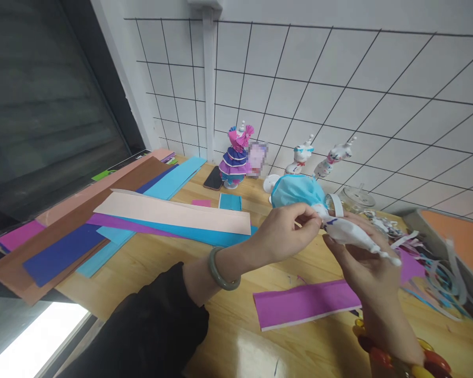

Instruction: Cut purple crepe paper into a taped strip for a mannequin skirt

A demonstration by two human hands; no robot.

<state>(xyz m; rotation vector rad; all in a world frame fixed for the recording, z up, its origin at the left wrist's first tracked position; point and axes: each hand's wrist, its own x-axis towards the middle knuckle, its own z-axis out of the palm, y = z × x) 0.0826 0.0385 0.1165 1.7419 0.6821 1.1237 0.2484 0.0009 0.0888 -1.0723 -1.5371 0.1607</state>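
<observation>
A small white mannequin [349, 231] with a puffed light-blue crepe paper skirt [297, 190] lies tilted between my hands, its knobbed top pointing right and toward me. My right hand [372, 268] is closed around the white torso from below. At the waist, where the blue paper gathers, my left hand [294, 231] pinches with thumb and forefinger. What lies between those fingertips is too small to make out. A white ring, perhaps a tape roll [335, 205], is beside the waist at my right fingers. Below my hands lies a purple paper strip [303, 303].
Long paper strips in peach [181, 210], brown [82, 210] and blue cover the table's left side. At the back stand a dressed mannequin [234, 163], a phone [213, 178] and two white mannequins [302, 153]. Scraps [437, 268] and a grey-edged tray [445, 252] are on the right.
</observation>
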